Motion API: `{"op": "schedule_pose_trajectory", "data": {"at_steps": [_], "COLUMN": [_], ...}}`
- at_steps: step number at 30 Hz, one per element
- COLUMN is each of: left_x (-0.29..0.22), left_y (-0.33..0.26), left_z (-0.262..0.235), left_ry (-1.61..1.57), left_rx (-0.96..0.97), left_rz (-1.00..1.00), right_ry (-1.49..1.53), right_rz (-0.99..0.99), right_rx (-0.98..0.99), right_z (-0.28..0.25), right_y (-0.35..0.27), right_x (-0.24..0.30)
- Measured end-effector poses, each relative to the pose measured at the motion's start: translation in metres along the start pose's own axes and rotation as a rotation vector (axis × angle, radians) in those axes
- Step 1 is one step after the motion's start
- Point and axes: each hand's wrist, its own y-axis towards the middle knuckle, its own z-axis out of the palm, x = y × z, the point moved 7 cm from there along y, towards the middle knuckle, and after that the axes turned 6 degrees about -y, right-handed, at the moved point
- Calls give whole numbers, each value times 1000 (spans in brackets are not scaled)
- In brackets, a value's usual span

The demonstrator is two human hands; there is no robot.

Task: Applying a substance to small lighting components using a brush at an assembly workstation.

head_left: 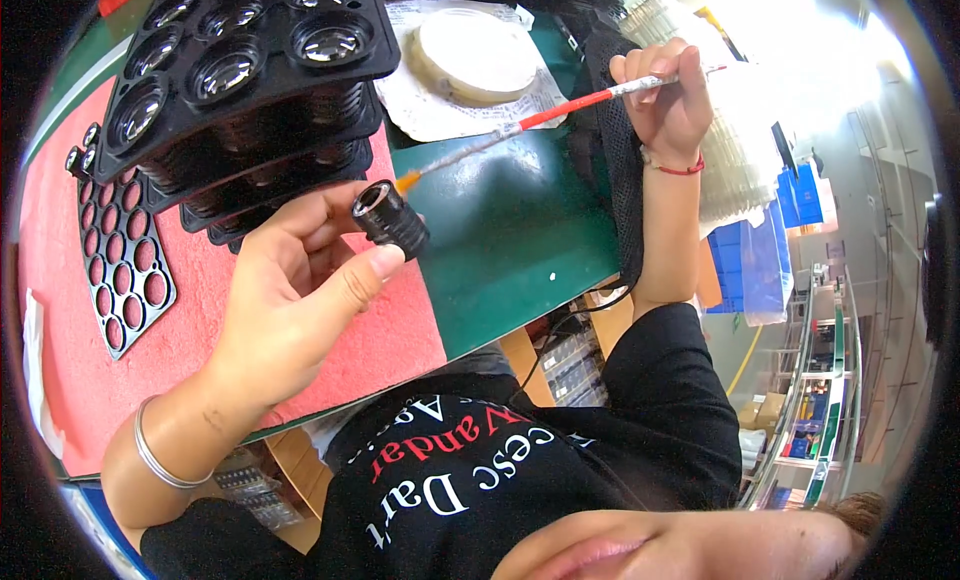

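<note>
My left hand (285, 295) is closed around a small black lens barrel (392, 225), pinching its ribbed side between thumb and fingers. The barrel is tilted, and its open end faces up. In my right hand (668, 105) is a thin paintbrush (565, 110) with a red and pale, stained handle, gripped well back from the bristles. The brush slants down to the left. Its orange-brown tip is at the barrel's rim; whether it touches I cannot tell. Just beyond my left hand stands a stack of black trays (300, 83), the top one holding several glass lenses.
A pink mat (370, 340) covers the left of the green table (530, 240). On it lies a black plate with round holes (140, 274). At the back, a round pale dish (475, 55) rests on printed paper (415, 125). Blue bins (735, 265) are on the right.
</note>
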Motion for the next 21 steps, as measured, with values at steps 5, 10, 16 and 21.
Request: {"op": "schedule_pose_trajectory", "data": {"at_steps": [5,10,16,21], "left_x": [2,3,-30,-64], "left_y": [-1,-2,-13,-18], "left_z": [1,11,19,-17], "left_ry": [11,123,653,840], "left_rx": [26,141,529,506], "left_rz": [19,-37,109,22], "right_ry": [50,74,172,168], "right_rz": [20,67,87,86], "right_rx": [-75,-108,-99,-114], "right_z": [-1,-1,-1,-3], "right_y": [1,1,3,2], "right_x": [-2,-3,-7,-10]}}
